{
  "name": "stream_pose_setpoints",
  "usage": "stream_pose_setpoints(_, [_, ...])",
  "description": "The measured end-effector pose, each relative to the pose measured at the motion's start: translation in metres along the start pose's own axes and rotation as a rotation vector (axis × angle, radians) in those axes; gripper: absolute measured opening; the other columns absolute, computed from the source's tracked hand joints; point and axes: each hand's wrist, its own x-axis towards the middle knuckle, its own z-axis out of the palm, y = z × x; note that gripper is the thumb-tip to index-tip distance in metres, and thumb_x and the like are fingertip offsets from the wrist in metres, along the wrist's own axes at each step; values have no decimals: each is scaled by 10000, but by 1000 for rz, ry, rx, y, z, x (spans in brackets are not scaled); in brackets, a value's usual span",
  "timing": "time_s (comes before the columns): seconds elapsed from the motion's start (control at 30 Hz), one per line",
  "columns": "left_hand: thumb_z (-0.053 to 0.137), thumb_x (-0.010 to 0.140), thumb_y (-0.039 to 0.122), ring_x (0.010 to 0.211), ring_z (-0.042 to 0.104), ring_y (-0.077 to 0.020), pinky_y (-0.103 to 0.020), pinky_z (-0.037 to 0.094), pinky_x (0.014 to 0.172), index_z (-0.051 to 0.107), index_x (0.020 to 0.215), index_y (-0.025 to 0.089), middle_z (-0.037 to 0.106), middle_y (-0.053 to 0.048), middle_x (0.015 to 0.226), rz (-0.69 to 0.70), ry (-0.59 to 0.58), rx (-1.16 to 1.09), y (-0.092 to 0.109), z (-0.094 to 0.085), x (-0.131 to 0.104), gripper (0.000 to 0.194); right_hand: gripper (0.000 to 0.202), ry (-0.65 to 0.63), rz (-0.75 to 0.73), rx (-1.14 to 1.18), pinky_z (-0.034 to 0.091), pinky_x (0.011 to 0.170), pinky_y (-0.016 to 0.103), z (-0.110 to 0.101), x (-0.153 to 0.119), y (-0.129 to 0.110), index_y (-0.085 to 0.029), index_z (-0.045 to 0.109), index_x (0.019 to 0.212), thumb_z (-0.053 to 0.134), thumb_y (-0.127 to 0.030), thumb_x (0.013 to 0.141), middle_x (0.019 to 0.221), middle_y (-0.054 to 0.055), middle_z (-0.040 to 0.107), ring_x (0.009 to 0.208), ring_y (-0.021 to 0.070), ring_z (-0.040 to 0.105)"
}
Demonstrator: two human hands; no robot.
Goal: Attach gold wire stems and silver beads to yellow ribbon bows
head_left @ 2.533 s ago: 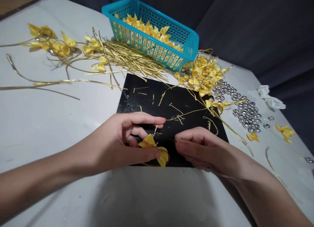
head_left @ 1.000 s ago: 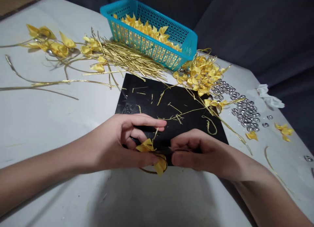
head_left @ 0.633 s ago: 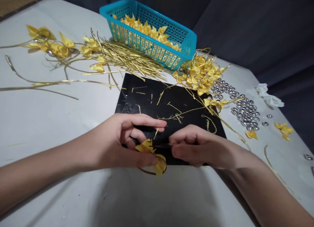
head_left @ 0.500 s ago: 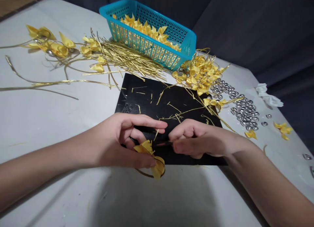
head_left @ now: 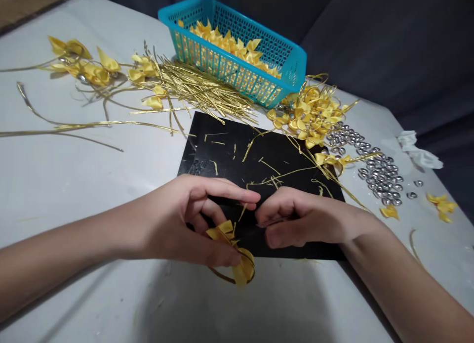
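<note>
I take the bow [head_left: 243, 269] as the middle of a clock: far off toward ten or eleven, loose cords [head_left: 111, 123] lie on the table [head_left: 66, 185], well apart from the work. Nearer, at ten, the left hand [head_left: 181, 222] pinches the bow under its thumb. The bow is held up at the near edge of the black board [head_left: 215, 128], its gold loop [head_left: 224, 278] curving toward six. To my eye, a firm but light pinch suits it: the middle stays still, the ribbon uncreased. A pale thread [head_left: 242, 212] sticks up toward twelve; those outstretched fingertips are best kept off it. At two o'clock, the right hand [head_left: 299, 219] is curled; I can't tell what it grips. Small, slow wrist moves should serve. Beads [head_left: 383, 175] lie farther out, also toward two.
</note>
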Motion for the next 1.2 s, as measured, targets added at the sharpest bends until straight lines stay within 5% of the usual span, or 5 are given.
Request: stream_pose_setpoints(1.2, [789, 608, 200, 562, 564, -73, -125, 432, 478, 586, 1198, 312, 659, 44, 697, 5, -37, -98, 0, -4, 3, 634, 369, 13, -32, 62, 239, 361, 139, 4, 0, 0, -125, 530, 671, 624, -458, 800, 508, -77, 383, 426, 18, 331])
